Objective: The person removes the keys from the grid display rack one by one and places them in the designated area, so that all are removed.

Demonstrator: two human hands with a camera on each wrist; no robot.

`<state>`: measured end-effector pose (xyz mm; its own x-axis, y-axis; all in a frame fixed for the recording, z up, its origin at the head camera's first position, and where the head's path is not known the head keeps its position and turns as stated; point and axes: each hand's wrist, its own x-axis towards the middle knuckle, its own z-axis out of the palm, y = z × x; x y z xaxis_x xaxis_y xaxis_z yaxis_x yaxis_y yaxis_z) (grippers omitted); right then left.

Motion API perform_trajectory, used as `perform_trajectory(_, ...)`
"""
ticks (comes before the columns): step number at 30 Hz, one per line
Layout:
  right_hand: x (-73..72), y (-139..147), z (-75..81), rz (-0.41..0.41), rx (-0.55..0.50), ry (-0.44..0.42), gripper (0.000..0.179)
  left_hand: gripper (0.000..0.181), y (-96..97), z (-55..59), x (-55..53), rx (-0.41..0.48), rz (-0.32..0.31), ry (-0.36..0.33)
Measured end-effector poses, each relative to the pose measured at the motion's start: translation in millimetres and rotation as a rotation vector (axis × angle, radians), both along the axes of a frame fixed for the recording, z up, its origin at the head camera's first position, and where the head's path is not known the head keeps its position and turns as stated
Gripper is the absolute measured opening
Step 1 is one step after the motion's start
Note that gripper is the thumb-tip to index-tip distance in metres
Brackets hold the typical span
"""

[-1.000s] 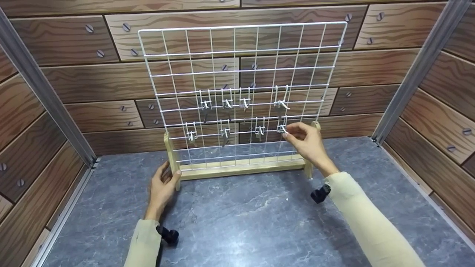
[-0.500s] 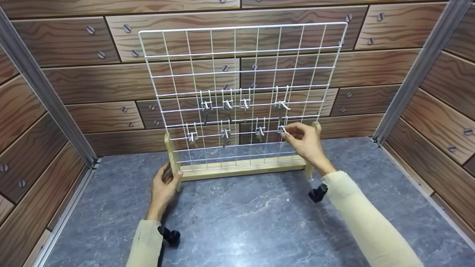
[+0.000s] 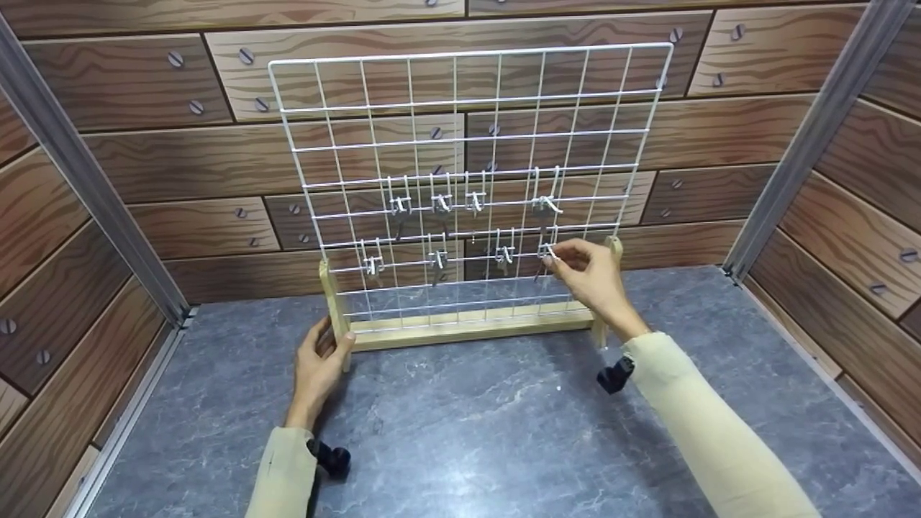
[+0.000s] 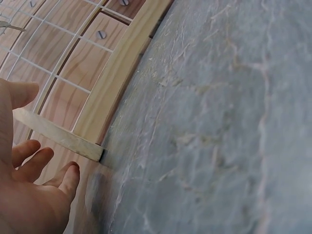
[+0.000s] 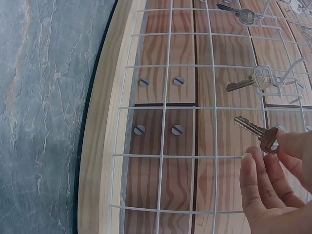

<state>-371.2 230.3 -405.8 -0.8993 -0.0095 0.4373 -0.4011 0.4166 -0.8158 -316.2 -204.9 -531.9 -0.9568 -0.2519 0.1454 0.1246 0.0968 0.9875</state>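
Observation:
A white wire grid rack (image 3: 471, 54) stands upright in a pale wooden base. My left hand (image 3: 316, 367) holds the base's left upright (image 3: 329, 291), thumb in front and fingers behind; the left wrist view shows this upright (image 4: 63, 136) between thumb and fingers. At the lower row's right-hand hook, my right hand (image 3: 593, 280) pinches a key (image 5: 268, 140) by its head, blade pointing away from the fingers. Another key (image 5: 253, 79) hangs from the neighbouring hook (image 3: 506, 254). The fingers partly cover the hook at the pinched key.
Several more hooks with keys hang in two rows, including an upper-right hook (image 3: 547, 203) just above my right hand. The base's crossbar (image 3: 468, 331) rests on the grey marbled table (image 3: 460, 432). Wood-patterned walls (image 3: 158, 165) enclose the back and sides.
My right hand has shifted slightly left at the lower right hook, still pinching the key. The left hand stays at the upright, and the rack has barely moved.

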Motion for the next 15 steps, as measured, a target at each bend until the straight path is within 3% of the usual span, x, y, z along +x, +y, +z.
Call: perform_trajectory(15,5.1,-1.3,3.1,0.025,-0.100,-0.016,0.019,0.067,1.9,-2.1,-1.1,-0.027,-0.006,-0.024)
